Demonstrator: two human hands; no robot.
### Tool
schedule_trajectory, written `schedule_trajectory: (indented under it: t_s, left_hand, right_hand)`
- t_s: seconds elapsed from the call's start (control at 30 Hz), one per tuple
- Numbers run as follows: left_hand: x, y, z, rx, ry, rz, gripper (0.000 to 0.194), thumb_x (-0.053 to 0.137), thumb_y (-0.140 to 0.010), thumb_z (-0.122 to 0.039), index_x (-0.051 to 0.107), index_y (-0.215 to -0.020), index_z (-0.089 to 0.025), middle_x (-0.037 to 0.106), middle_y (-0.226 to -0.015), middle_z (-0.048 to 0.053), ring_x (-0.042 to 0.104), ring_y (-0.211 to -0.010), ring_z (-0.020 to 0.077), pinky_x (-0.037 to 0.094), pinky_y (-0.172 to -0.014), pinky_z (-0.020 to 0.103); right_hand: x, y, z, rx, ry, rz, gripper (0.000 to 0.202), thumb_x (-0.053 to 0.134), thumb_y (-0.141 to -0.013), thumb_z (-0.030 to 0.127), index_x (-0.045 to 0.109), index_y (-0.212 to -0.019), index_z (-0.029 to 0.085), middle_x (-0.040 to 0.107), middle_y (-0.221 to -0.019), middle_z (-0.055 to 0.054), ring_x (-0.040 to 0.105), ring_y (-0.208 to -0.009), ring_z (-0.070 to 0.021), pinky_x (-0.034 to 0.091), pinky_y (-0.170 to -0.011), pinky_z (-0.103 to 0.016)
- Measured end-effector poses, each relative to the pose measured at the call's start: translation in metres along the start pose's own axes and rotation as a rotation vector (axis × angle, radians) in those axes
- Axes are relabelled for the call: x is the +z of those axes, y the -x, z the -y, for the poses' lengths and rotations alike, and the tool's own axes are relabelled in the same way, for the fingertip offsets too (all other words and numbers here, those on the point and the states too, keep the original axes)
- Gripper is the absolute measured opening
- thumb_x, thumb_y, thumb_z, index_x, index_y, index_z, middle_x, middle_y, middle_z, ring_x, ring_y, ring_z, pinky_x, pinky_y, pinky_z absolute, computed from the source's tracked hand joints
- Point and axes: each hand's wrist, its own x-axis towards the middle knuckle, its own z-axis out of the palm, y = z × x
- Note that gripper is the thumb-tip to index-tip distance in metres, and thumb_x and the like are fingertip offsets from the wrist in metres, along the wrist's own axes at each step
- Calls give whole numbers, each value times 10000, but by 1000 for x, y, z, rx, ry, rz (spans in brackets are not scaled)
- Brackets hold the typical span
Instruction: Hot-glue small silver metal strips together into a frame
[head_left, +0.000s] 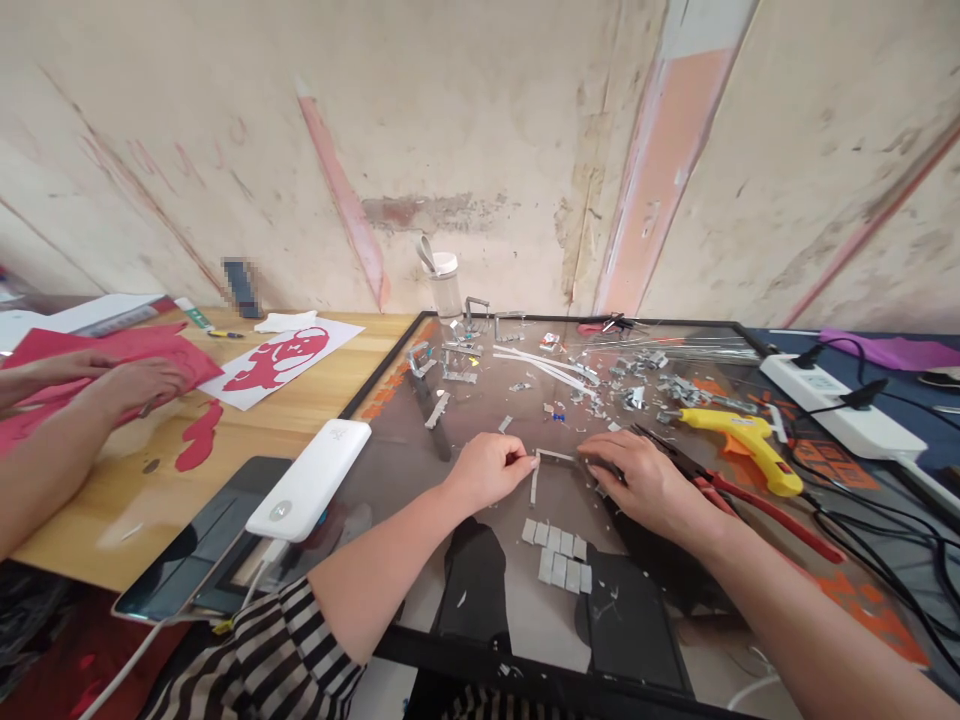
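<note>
In front of me a thin grey strip (556,456), bent at a corner, has one arm running sideways and one toward me. My left hand (489,470) is closed, thumb and forefinger pinching at the strip's corner. At the other end of the sideways arm is my right hand (636,478), its bent fingers and thumb closed about the tip. Small grey rectangular pieces (564,572) lie in two rows just below, on the dark glass tabletop (480,398). Beyond the hands are white sticks (544,368) and scattered grey scraps (634,398).
Red-handled pliers (780,515), a yellow glue gun (742,440) and a white power strip (840,408) with cables are at right. A white power bank (309,480) rests at left. Another person's hands (139,385) work on red paper (176,350). A bottle (446,288) stands behind.
</note>
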Motion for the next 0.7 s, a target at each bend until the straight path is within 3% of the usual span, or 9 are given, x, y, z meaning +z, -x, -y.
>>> schedule_trajectory:
  t_s: [0.7]
  left_hand:
    - [-3, -5, 6, 56, 19, 50, 308, 517, -763, -421, 633, -638, -164, 493, -502, -28, 398, -475, 100, 284, -491, 221]
  right_hand:
    - [7, 1, -11, -22, 13, -111, 299, 462, -792, 124, 635, -1026, 191, 680, -1021, -85, 631, -958, -217, 507, -860, -386]
